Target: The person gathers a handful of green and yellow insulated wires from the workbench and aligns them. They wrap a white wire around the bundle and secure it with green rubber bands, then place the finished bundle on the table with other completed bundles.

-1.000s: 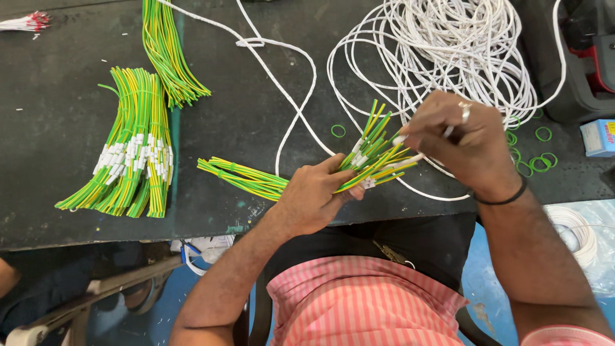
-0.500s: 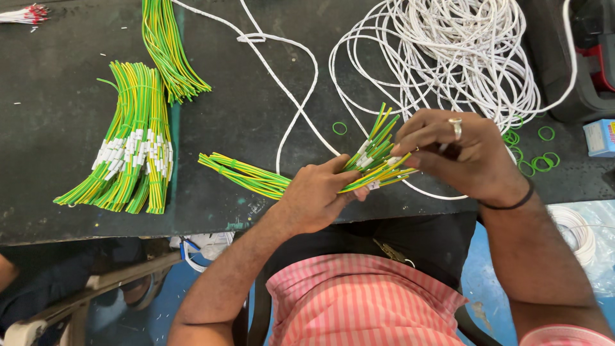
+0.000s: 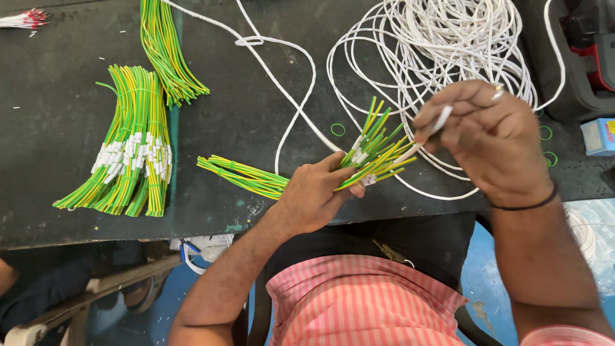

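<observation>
Here a bundle of thin green-and-yellow striped wires (image 3: 301, 174) lies across the near edge of the dark, scuffed worktable (image 3: 57, 160), its tail pointing left and its cut ends fanning up and to the right. The left hand (image 3: 314, 195) is closed around the middle of the bundle, thumb on top, pinning it just above the table edge. The right hand (image 3: 490, 144) hovers near the fanned ends with its fingers curled, pinching a short white sleeve (image 3: 441, 120) between thumb and forefinger; a ring sits on one finger and a dark band circles the wrist.

Behind the hands a large loose coil of white cord (image 3: 448, 45) spreads over the table, one strand looping left and down towards the bundle. Small green rubber bands (image 3: 337, 129) lie scattered beside it. Further left rest finished green-and-yellow wire bundles with white sleeves (image 3: 131, 154), and above them another plain green-and-yellow sheaf (image 3: 166, 54). A light blue box (image 3: 599, 136) sits at the right edge.
</observation>
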The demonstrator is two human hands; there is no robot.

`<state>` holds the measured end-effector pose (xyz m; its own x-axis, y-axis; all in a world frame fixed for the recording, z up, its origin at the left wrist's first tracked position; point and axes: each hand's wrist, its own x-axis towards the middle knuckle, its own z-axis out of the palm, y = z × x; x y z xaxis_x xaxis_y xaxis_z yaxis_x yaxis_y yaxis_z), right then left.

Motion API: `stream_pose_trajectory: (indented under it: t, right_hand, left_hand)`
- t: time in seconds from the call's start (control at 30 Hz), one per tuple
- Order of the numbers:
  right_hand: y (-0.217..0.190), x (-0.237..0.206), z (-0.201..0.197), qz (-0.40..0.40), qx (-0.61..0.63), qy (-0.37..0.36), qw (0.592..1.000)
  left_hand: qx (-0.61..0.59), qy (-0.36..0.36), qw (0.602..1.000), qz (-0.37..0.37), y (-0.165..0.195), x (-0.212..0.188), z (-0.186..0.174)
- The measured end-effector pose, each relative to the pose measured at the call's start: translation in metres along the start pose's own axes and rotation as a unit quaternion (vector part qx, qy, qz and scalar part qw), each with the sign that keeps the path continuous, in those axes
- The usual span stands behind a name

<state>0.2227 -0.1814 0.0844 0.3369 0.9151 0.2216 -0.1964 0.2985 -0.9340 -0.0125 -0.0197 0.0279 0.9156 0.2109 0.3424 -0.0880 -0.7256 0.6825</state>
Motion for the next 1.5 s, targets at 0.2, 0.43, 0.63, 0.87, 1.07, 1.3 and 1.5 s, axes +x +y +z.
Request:
stream_pose_trajectory:
  t: [0.2,0.43,0.63,0.87,1.07,1.3,1.5]
  right_hand:
    - [0.017,-0.001,-0.004,-0.006,0.071,0.033,0.997]
    - [0.010,0.002,0.001,0.053,-0.083,0.034,0.995]
    - [0.009,0.003,0.009,0.016,-0.074,0.000,0.997]
    - [0.024,-0.003,0.004,-0.023,-0.100,0.050,0.993]
    - [0.025,0.002,0.010,-0.087,-0.330,0.061,0.938]
    - [0.017,0.008,0.016,-0.110,-0.299,-0.027,0.947]
    - [0.015,0.004,0.013,-0.080,-0.269,-0.030,0.959]
  left_hand:
    - [-0.004,0.014,1.000,0.004,0.003,0.001,-0.002]
    - [-0.036,0.015,0.999,-0.017,0.006,0.003,-0.003]
    - [-0.030,0.013,0.999,-0.021,0.006,0.002,-0.004]
    - [-0.040,0.015,0.999,-0.012,0.004,0.002,-0.003]
    - [-0.021,0.000,1.000,-0.019,0.003,0.002,-0.003]
    - [0.002,-0.012,1.000,-0.014,0.002,0.001,-0.002]
    - [-0.002,-0.011,1.000,-0.011,0.002,0.001,-0.002]
